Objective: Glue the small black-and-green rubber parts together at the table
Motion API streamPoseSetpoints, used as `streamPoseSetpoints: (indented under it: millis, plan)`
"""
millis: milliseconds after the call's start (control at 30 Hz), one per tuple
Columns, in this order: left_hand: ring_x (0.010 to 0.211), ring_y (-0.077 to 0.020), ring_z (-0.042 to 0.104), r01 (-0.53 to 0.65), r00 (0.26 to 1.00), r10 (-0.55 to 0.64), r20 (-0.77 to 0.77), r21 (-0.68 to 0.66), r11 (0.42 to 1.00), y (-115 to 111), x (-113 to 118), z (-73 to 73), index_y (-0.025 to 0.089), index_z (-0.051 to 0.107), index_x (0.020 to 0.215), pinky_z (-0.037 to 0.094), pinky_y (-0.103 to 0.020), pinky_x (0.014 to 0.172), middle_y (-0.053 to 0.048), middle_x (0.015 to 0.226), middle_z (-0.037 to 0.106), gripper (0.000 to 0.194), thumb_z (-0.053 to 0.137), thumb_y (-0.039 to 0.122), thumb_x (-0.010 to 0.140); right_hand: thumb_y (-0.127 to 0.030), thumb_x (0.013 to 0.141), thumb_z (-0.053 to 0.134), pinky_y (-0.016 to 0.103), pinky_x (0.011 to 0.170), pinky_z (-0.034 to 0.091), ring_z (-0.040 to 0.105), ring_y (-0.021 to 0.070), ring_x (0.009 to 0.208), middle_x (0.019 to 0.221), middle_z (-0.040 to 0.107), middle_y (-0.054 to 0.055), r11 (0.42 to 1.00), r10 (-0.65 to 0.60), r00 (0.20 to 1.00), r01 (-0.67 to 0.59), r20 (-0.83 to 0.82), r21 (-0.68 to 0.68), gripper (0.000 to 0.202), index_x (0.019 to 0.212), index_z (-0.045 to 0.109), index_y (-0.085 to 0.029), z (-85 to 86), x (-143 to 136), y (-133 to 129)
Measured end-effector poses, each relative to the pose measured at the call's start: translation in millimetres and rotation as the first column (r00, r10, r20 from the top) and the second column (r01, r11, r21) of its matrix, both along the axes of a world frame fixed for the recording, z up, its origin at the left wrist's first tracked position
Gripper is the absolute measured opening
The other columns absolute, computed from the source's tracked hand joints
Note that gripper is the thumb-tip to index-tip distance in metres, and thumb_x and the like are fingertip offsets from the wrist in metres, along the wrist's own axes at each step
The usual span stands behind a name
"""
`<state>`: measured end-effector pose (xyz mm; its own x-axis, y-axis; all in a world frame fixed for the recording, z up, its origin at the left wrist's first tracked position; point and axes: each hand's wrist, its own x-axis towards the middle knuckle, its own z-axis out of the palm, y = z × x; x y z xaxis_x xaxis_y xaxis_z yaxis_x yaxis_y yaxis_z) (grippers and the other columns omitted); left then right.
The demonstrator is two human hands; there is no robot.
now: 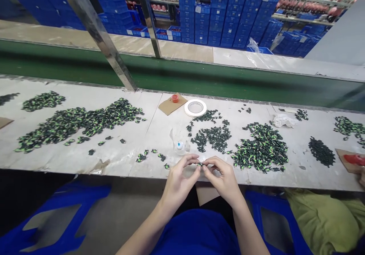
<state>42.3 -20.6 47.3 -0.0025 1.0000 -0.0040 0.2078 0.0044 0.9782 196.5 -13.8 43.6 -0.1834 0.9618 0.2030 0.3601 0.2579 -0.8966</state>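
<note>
Between my fingertips, over the front edge of the table, is a small black-and-green part [200, 164]. My left hand [182, 175] pinches it from the left, and my right hand [221, 175] pinches it from the right. Just beyond my left hand stands a small white bottle with a blue tip [179, 145]. A few loose black-and-green pieces [167, 166] lie to its left. Past my hands is a heap of small dark pieces [215, 136]. To the right spreads a larger pile of black-and-green parts [261, 148].
A roll of white tape [195, 108] lies beside a red pot [175, 98] on cardboard [165, 107]. A long pile of parts [71, 120] covers the left. Metal posts [99, 34] rise behind. Blue stools [68, 213] flank me; a person's hand [362, 177] shows far right.
</note>
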Motion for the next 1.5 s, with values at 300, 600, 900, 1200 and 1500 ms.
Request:
streamPoseSetpoints:
  millis: [300,600,900,1200,1500]
  plan:
    - [0.094,-0.02,0.07,0.014,1.0,-0.014,-0.013,0.043,0.999,-1,1,-5.9,0.02,0.061,0.102,0.058,-0.026,0.071,-0.006,0.095,0.072,0.024,0.062,0.029,0.08,-0.021,0.083,0.057,0.024,0.058,0.054,0.065,0.0145,0.069,0.084,0.069,0.005,0.999,-0.045,0.998,0.044,-0.053,-0.016,0.006,0.083,0.063,-0.019,-3.0,-2,-1]
    - [0.082,-0.0187,0.07,0.098,0.99,-0.067,-0.125,0.262,0.96,7,1,-11.9,0.02,0.069,0.09,0.056,-0.03,0.075,-0.005,0.088,0.074,0.014,0.056,0.02,0.087,-0.027,0.084,0.057,0.024,0.061,0.055,0.064,0.0157,0.078,0.088,0.065,0.005,0.992,-0.082,0.991,0.071,-0.107,-0.104,0.01,0.085,0.064,-0.02,-3.2,2,-6]
    - [0.075,-0.0183,0.069,0.156,0.987,-0.14,-0.079,0.267,0.951,9,-2,-6.7,0.02,0.072,0.085,0.056,-0.028,0.069,-0.005,0.08,0.074,0.015,0.057,0.02,0.087,-0.037,0.083,0.061,0.023,0.059,0.052,0.062,0.0138,0.069,0.084,0.066,0.004,0.964,-0.094,0.965,0.026,-0.247,-0.265,0.019,0.082,0.066,-0.019,-5.6,3,-8]
    - [0.074,-0.0185,0.068,0.135,0.99,-0.117,-0.084,0.249,0.959,5,3,-7.7,0.02,0.073,0.085,0.056,-0.029,0.069,-0.005,0.078,0.073,0.017,0.057,0.024,0.087,-0.046,0.076,0.066,0.023,0.052,0.047,0.055,0.013,0.059,0.063,0.057,0.0,0.974,-0.102,0.929,0.021,-0.355,-0.224,0.031,0.064,0.055,-0.02,-11.9,-4,-2]
    - [0.084,-0.0209,0.069,0.082,0.952,-0.005,-0.307,0.236,0.968,-6,-37,-19.0,0.021,0.064,0.114,0.057,-0.035,0.076,-0.006,0.09,0.073,0.028,0.056,0.026,0.088,-0.045,0.076,0.064,0.033,0.064,0.051,0.06,0.0194,0.066,0.076,0.066,0.006,0.893,-0.432,0.902,0.426,-0.013,-0.145,0.027,0.077,0.066,-0.019,-15.5,40,2]
